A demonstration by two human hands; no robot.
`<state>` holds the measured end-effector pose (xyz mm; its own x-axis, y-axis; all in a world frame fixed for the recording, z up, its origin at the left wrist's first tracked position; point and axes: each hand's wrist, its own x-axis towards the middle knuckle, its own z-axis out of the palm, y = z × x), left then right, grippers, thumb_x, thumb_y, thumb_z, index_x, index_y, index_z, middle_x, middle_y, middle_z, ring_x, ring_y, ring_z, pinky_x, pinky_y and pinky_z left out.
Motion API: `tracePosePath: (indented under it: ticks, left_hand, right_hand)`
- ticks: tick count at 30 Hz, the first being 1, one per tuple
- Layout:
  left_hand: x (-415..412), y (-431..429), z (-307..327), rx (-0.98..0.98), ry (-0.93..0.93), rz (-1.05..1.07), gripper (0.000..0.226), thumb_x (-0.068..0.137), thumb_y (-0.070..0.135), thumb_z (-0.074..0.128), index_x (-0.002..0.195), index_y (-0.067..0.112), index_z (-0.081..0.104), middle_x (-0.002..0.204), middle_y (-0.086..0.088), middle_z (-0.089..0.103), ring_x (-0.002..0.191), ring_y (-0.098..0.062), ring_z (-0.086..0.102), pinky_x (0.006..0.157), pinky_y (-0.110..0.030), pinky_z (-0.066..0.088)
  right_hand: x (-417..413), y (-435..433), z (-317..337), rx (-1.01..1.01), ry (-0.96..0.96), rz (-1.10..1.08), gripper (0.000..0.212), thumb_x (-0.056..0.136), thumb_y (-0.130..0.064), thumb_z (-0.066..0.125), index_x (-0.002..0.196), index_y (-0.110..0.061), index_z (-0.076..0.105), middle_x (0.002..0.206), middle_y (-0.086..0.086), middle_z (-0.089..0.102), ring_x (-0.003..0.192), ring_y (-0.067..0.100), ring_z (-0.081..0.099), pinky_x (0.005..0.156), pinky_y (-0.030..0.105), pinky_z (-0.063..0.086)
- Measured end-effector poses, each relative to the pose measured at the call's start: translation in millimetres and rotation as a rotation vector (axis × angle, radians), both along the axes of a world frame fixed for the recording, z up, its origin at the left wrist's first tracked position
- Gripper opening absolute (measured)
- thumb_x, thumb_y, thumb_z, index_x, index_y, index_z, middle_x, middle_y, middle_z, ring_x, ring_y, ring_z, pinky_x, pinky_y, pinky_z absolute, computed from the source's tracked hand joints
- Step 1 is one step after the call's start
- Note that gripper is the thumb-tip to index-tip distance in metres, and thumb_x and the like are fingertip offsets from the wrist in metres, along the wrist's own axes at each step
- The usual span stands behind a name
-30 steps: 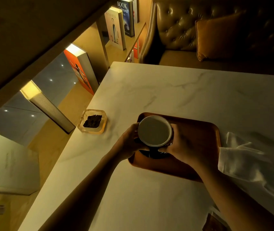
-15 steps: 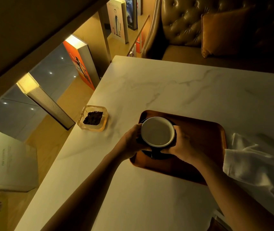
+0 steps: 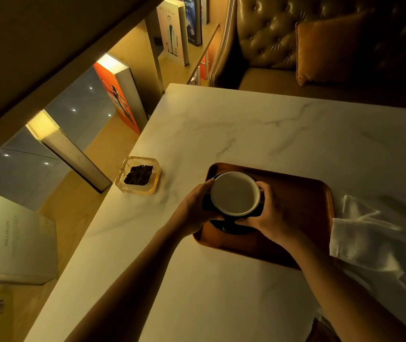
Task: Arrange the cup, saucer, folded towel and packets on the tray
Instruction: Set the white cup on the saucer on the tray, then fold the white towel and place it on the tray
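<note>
A brown wooden tray (image 3: 303, 213) lies on the marble table. At its left end stands a dark cup (image 3: 234, 193) with a pale inside, on a dark saucer (image 3: 231, 227). My left hand (image 3: 192, 208) wraps the cup's left side. My right hand (image 3: 271, 213) grips its right side, over the saucer's edge. A white towel (image 3: 375, 240) lies loosely crumpled on the table, touching the tray's right edge. I see no packets clearly; something dark shows at the bottom right edge.
A clear square glass dish (image 3: 138, 175) with dark contents sits left of the tray near the table's left edge. A tufted leather sofa (image 3: 283, 38) with an orange cushion stands beyond the far edge. Shelves with books drop away on the left.
The cup and both hands sit slightly farther toward the tray's far left corner than before. The view has shifted a little. Both hands keep their hold.
</note>
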<state>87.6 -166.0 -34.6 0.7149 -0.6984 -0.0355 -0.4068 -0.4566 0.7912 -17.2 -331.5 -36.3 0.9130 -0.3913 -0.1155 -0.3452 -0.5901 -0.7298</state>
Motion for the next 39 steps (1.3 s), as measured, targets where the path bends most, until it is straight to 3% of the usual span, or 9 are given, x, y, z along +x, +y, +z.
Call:
tracePosePath:
  ticks: [3, 11, 16, 21, 25, 29, 31, 36, 39]
  left_hand:
    - [-1, 0, 3, 0.007, 0.001, 0.001, 0.081, 0.069, 0.012, 0.077, 0.137, 0.01, 0.032, 0.137, -0.014, 0.045, 0.127, -0.026, 0.041, 0.101, -0.036, 0.039]
    - [5, 8, -4, 0.081, -0.047, -0.018, 0.076, 0.075, 0.01, 0.072, 0.138, 0.016, 0.03, 0.139, -0.011, 0.043, 0.128, -0.024, 0.041, 0.096, -0.023, 0.033]
    - [2, 19, -1, 0.069, -0.016, 0.153, 0.061, 0.082, 0.011, 0.063, 0.135, 0.017, 0.033, 0.139, -0.01, 0.045, 0.126, -0.02, 0.043, 0.094, -0.025, 0.036]
    - [-17, 19, 14, 0.05, -0.157, 0.203, 0.053, 0.084, 0.028, 0.061, 0.132, 0.018, 0.04, 0.136, -0.009, 0.048, 0.123, -0.024, 0.045, 0.094, -0.036, 0.041]
    - [-42, 9, 29, 0.054, -0.29, 0.165, 0.054, 0.083, 0.036, 0.06, 0.13, 0.016, 0.042, 0.133, -0.01, 0.051, 0.12, -0.027, 0.047, 0.098, -0.044, 0.042]
    - [-69, -10, 35, 0.031, -0.408, 0.069, 0.053, 0.084, 0.035, 0.061, 0.13, 0.014, 0.044, 0.133, -0.011, 0.053, 0.122, -0.027, 0.047, 0.101, -0.037, 0.034]
    - [-81, -23, 37, 0.017, -0.394, 0.036, 0.053, 0.084, 0.036, 0.059, 0.131, 0.016, 0.044, 0.135, -0.009, 0.051, 0.125, -0.026, 0.043, 0.103, -0.037, 0.031]
    - [-107, -62, 35, 0.025, -0.387, -0.065, 0.052, 0.086, 0.041, 0.055, 0.131, 0.019, 0.042, 0.135, -0.004, 0.05, 0.126, -0.022, 0.042, 0.104, -0.033, 0.027]
    - [-122, -90, 29, 0.067, -0.42, -0.173, 0.052, 0.087, 0.041, 0.053, 0.131, 0.016, 0.041, 0.134, -0.006, 0.051, 0.124, -0.022, 0.044, 0.107, -0.033, 0.031]
  right_hand:
    - [1, 0, 1, -0.003, 0.002, -0.002, 0.09, 0.058, -0.029, 0.084, 0.129, -0.017, 0.03, 0.133, 0.01, 0.046, 0.117, 0.028, 0.049, 0.093, 0.056, 0.046]
    - [-3, -4, 2, -0.034, 0.048, 0.053, 0.094, 0.064, -0.027, 0.081, 0.137, -0.017, 0.023, 0.142, 0.011, 0.038, 0.126, 0.028, 0.042, 0.098, 0.054, 0.044]
    - [-15, -13, 3, -0.139, 0.063, 0.065, 0.082, 0.072, -0.031, 0.074, 0.138, -0.02, 0.027, 0.143, 0.01, 0.036, 0.127, 0.028, 0.04, 0.101, 0.052, 0.042]
    - [-32, -19, 6, -0.236, 0.043, 0.044, 0.071, 0.079, -0.041, 0.064, 0.138, -0.02, 0.03, 0.144, 0.006, 0.036, 0.131, 0.026, 0.036, 0.108, 0.045, 0.029]
    - [-53, -23, 12, -0.335, 0.031, 0.032, 0.072, 0.08, -0.045, 0.061, 0.139, -0.019, 0.03, 0.144, 0.008, 0.038, 0.13, 0.025, 0.039, 0.106, 0.042, 0.031]
    - [-80, -32, 19, -0.328, 0.074, -0.028, 0.073, 0.08, -0.046, 0.06, 0.14, -0.021, 0.027, 0.146, 0.005, 0.035, 0.13, 0.023, 0.039, 0.107, 0.039, 0.033]
    - [-95, -40, 25, -0.32, 0.087, -0.061, 0.073, 0.081, -0.047, 0.059, 0.14, -0.021, 0.025, 0.147, 0.005, 0.033, 0.13, 0.023, 0.039, 0.104, 0.037, 0.038]
    - [-139, -67, 35, -0.345, 0.126, -0.169, 0.072, 0.082, -0.047, 0.057, 0.14, -0.02, 0.025, 0.148, 0.007, 0.033, 0.133, 0.026, 0.033, 0.109, 0.044, 0.03]
    - [-167, -84, 37, -0.357, 0.128, -0.241, 0.07, 0.081, -0.044, 0.059, 0.138, -0.017, 0.03, 0.144, 0.011, 0.039, 0.131, 0.027, 0.037, 0.107, 0.047, 0.034]
